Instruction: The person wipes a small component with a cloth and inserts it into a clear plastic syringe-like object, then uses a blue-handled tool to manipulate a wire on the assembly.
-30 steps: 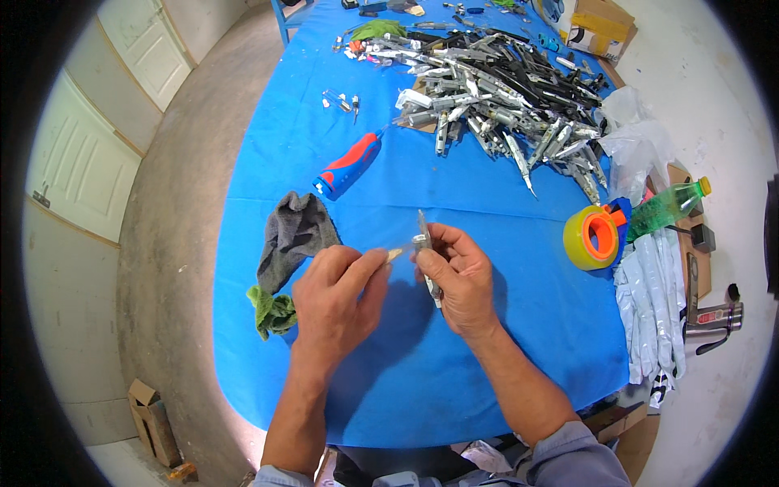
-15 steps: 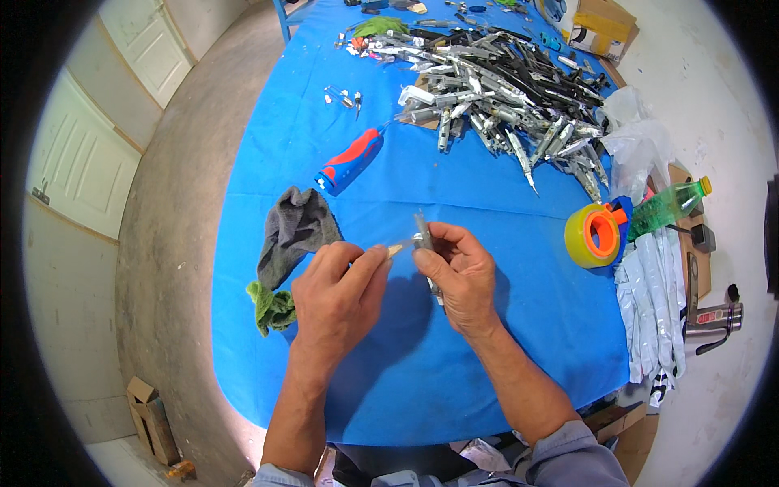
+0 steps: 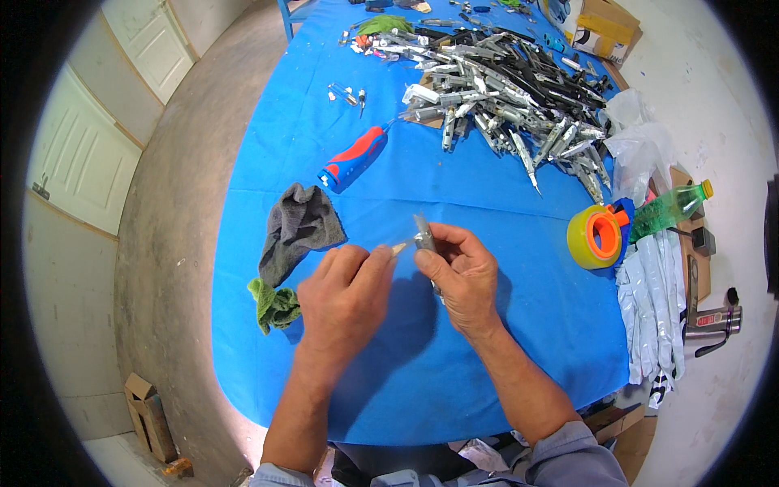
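Observation:
My right hand (image 3: 464,272) grips a slim grey metal-and-plastic part (image 3: 423,238) between thumb and fingers. The part stands nearly upright over the blue cloth, its lower end showing below my thumb. In my left hand (image 3: 345,292), the fingers are pinched on a thin pale stick-like tool (image 3: 398,248), whose tip points at the upper side of the grey part. The tip is blurred, so I cannot tell whether it touches. Left of my hands lie a dark grey cloth (image 3: 296,231) and a green cloth (image 3: 274,306).
A red-and-blue screwdriver (image 3: 355,157) lies beyond the cloths. Farther off is a large heap of grey and black slim parts (image 3: 511,97). Along the right edge are a yellow tape roll (image 3: 581,243), a green bottle (image 3: 669,209) and pale plastic bags (image 3: 649,300).
My left hand has shifted slightly and looks blurred, with the pale tool still beside the grey part. My right hand keeps its hold, and the whole view has moved a little.

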### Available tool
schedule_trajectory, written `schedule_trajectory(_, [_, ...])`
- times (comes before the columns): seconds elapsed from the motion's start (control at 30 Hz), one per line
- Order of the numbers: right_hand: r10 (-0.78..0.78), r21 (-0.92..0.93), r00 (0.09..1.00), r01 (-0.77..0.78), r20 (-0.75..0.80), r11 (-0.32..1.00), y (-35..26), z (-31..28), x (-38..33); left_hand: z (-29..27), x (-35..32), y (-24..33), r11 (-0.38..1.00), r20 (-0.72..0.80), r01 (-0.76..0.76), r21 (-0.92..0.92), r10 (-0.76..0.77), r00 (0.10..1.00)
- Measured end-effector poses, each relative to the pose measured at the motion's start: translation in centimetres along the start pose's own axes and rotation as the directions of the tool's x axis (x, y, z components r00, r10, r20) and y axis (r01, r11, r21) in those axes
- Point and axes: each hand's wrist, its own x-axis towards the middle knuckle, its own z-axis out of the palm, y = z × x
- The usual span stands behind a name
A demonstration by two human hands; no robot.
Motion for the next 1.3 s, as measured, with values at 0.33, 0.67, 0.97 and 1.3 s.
schedule_trajectory(0.33, [0.02, 0.029, 1.0, -0.02, -0.015, 0.999, 0.0, 0.0, 0.1, 0.4, -0.7, 0.3, 0.99, 0.02, -0.039, 0.134, 0.036, 0.999])
schedule_trajectory(0.67, [-0.025, 0.001, 0.999, 0.025, -0.038, 1.0, 0.3, 0.2, -0.1, 0.9, -0.8, 1.1, 0.999, -0.027, 0.051, -0.013, -0.052, 0.998])
schedule_trajectory(0.97, [-0.002, 0.031, 0.999, 0.004, -0.051, 1.0, 0.1, 0.4, 0.0, 1.6, -1.0, 1.0, 0.954, 0.012, 0.203, -0.222, -0.206, 0.979])
schedule_trajectory(1.3, [0.02, -0.01, 0.999, -0.021, -0.034, 1.0, 0.2, 0.1, 0.1, 0.9, -0.5, 1.1, 0.857, 0.091, 0.357, -0.371, -0.349, 0.933])
